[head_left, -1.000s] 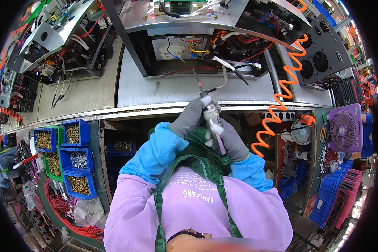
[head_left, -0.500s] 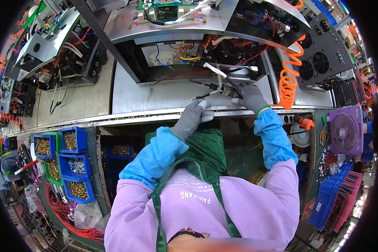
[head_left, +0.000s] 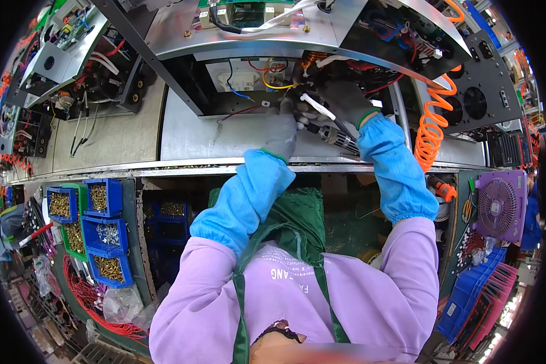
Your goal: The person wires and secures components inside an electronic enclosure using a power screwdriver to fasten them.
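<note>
Gloved in grey, my left hand reaches to the front of an open metal cabinet. Its fingers are bent together among the wire ends; what they hold is hidden. My right hand, also gloved, is further inside the cabinet, its fingers lost in shadow and blur. Between the hands runs a cable with a white sleeve. A grey cylindrical tool lies below my right hand on the metal bench top. Left of my left hand, a blue wire and a dark red wire hang loose.
Blue bins of small metal fasteners stand at the left. An orange coiled hose hangs right of the cabinet, above an orange-ended tool. A purple fan stands at the far right. Another opened unit sits at the left.
Both hands have moved away from me into the cabinet opening. The white-sleeved cable has shifted with them. The grey cylindrical tool is more exposed on the bench.
</note>
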A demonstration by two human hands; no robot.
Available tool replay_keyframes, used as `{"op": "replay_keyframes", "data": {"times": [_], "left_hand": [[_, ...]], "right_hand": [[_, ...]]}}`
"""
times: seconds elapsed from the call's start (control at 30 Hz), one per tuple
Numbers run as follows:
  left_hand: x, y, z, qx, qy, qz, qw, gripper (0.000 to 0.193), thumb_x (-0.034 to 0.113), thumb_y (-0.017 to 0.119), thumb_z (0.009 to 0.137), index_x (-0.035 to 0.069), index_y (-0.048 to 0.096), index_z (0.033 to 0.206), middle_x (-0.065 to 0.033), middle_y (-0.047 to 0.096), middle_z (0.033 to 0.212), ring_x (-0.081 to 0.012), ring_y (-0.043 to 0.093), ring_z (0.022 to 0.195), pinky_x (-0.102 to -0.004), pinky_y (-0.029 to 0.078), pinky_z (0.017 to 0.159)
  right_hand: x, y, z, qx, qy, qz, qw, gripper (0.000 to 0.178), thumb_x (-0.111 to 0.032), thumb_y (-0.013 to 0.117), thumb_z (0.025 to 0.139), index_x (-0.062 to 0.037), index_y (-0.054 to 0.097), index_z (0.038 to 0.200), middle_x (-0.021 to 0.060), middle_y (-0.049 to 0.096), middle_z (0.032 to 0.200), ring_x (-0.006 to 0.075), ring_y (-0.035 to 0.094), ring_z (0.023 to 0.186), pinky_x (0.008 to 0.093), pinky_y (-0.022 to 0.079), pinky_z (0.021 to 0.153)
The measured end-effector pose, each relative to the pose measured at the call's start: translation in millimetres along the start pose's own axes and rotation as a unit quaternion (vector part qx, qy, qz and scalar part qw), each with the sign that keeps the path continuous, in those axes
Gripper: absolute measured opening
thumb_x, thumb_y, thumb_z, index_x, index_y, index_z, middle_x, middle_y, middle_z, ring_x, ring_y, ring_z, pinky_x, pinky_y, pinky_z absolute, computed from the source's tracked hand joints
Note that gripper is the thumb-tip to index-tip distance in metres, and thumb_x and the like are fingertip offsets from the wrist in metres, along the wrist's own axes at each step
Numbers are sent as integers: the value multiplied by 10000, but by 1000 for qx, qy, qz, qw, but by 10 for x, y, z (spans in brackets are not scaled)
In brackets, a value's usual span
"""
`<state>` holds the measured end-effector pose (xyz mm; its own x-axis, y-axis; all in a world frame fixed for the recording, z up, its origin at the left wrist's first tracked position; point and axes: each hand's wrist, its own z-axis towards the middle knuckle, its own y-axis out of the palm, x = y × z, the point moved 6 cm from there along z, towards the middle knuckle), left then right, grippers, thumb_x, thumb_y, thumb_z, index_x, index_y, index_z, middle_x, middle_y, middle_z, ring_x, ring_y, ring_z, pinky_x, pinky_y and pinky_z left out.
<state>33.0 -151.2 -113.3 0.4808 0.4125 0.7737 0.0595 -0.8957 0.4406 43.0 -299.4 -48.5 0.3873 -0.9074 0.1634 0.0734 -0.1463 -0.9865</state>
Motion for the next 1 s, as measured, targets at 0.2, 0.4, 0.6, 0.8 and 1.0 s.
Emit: {"op": "replay_keyframes", "data": {"times": [0.2,0.4,0.6,0.8,1.0], "left_hand": [[306,-209,234,-112,109,19,988,236,190,457,939,-8,574,885,-99,645,731,-126,536,495,-246,399,423],[439,-250,231,-163,136,76,974,277,266,539,916,2,587,980,-77,611,651,-121,530,516,-229,392,472],[483,-278,258,-208,104,82,969,257,219,532,915,-22,592,980,-101,663,806,-150,620,637,-251,493,552],[558,-267,279,-256,54,127,957,219,155,516,919,-2,550,1068,-113,653,876,-164,639,710,-258,517,590],[560,-328,317,-235,72,152,957,303,205,547,922,3,537,1147,-86,650,893,-136,609,780,-253,491,721]], "right_hand": [[-98,-83,63,61,90,-8,994,369,-446,587,783,-112,688,901,135,623,815,299,624,753,414,496,658],[-117,-45,71,75,141,21,987,408,-568,529,812,-212,693,921,128,614,766,295,618,677,411,494,633],[-505,-196,0,213,110,223,945,240,-332,603,831,-136,641,965,112,610,849,276,622,743,373,507,659],[-546,50,68,164,215,323,907,239,-315,628,804,-110,625,925,111,611,826,294,616,726,388,499,610],[-612,39,121,87,316,261,908,270,-344,596,816,-115,611,957,120,621,828,307,623,736,407,496,606]]}}
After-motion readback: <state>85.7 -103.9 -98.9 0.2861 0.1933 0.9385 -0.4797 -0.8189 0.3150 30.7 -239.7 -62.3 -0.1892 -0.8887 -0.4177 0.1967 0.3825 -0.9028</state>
